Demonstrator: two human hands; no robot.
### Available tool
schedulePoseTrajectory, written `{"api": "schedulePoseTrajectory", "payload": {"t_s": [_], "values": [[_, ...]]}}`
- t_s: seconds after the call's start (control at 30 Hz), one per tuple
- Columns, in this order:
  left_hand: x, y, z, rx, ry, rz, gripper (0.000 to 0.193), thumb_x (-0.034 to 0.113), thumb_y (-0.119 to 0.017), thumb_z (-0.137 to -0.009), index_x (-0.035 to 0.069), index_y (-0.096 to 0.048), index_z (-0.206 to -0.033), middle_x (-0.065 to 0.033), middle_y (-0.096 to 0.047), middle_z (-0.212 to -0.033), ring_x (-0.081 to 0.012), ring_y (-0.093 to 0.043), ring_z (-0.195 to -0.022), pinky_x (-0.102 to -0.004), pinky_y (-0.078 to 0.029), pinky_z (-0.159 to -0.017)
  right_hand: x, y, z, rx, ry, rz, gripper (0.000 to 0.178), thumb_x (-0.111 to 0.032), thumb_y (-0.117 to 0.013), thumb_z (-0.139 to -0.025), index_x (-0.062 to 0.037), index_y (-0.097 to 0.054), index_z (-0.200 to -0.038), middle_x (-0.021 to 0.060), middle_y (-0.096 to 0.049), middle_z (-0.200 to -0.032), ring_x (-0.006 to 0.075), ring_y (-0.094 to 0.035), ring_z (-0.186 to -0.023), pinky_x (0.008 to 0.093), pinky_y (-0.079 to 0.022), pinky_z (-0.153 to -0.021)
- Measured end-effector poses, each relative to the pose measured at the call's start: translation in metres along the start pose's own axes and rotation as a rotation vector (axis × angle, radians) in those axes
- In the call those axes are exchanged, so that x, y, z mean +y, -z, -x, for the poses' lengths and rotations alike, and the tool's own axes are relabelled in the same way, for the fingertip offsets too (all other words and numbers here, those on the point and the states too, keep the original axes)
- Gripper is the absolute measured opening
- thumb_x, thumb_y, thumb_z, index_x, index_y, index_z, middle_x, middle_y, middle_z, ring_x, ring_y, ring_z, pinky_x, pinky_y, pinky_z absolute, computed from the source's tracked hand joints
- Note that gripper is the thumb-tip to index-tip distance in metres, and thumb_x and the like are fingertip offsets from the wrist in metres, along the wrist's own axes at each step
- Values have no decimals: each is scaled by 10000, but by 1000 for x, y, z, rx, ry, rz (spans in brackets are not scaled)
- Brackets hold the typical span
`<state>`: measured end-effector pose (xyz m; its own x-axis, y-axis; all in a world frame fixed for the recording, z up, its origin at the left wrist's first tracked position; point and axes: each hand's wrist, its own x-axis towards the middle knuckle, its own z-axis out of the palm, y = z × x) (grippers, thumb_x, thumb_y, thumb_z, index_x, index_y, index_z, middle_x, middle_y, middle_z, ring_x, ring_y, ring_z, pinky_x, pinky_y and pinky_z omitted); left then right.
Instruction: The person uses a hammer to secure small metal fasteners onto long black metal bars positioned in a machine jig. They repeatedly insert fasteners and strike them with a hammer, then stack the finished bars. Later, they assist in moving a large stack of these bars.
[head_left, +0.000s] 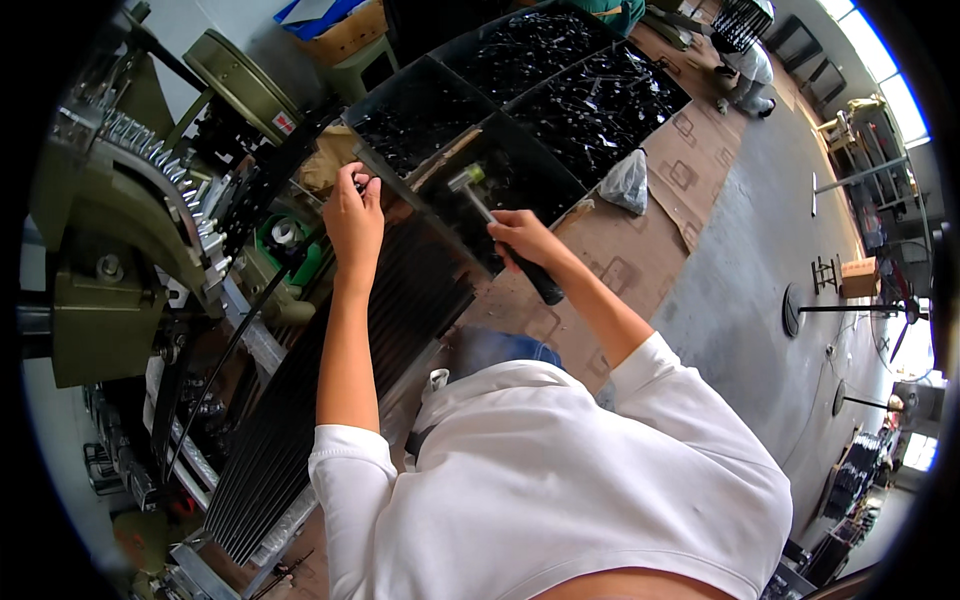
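Fingers of the right hand (520, 235) wrap a hammer (505, 235); left hand (352, 215) pinches a small dark part (358, 186).

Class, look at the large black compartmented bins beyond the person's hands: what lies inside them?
The black bins hold heaps of small, dark, shiny metal parts, too tangled to identify singly. The right hand, gripping a hammer, covers part of the nearest compartment; bin floors stay hidden beneath the piles.

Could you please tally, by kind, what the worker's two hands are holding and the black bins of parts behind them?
Hammer, in the right hand: 1
Small dark part, in the left hand: 1
Black parts bins: 4
Total: 6
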<state>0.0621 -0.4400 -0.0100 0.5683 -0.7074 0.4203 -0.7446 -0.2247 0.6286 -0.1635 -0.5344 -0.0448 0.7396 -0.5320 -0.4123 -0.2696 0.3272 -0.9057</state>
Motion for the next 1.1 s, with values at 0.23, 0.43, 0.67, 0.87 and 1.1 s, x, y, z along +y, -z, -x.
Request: {"api": "schedulePoseTrajectory", "payload": {"t_s": [0.23, 0.43, 0.67, 0.87, 1.1], "values": [[2, 1, 4, 26, -40, -63, 277, 72, -534, -827, -4, -476, -1087, -180, -572, -1018, -341, -548, -952, -393, -431, -791, -20, 50, -32, 919, 456, 912, 194, -226, -575, -791, -37, -619, -800, 182, -588, -732, 351, -588, -699, 443, -467, -618], [-5, 4, 10, 87, -57, -67, 340, 45, -541, -810, -11, -452, -1134, -196, -514, -1113, -335, -503, -1039, -397, -405, -864, -23, 124, -61, 942, 525, 1383, 129, -44, -574, -638, -72, -591, -762, 135, -500, -875, 296, -489, -859, 370, -419, -702], [31, 25, 17, 225, -110, -34, 305, -12, -502, -779, -7, -479, -1084, -173, -485, -1112, -327, -449, -1069, -410, -365, -907, -16, 177, -60, 997, 671, 922, 89, -47, -623, -665, -70, -632, -750, 120, -544, -810, 290, -508, -844, 359, -424, -723], [48, 27, 19, 172, -130, 35, 247, -3, -486, -788, 14, -508, -1034, -160, -493, -1113, -316, -451, -1073, -411, -364, -913, -17, 186, -44, 626, 585, 407, 74, -30, -518, -797, -32, -584, -832, 39, -599, -841, 124, -532, -754, 238, -410, -709], [43, 24, 24, 102, -129, 41, 208, 9, -475, -807, 30, -542, -1002, -136, -492, -1125, -295, -462, -1078, -388, -385, -907, -14, 180, -35, 509, 649, 236, 107, 0, -446, -839, -36, -546, -837, 11, -577, -813, 77, -489, -771, 200, -380, -725]]}}
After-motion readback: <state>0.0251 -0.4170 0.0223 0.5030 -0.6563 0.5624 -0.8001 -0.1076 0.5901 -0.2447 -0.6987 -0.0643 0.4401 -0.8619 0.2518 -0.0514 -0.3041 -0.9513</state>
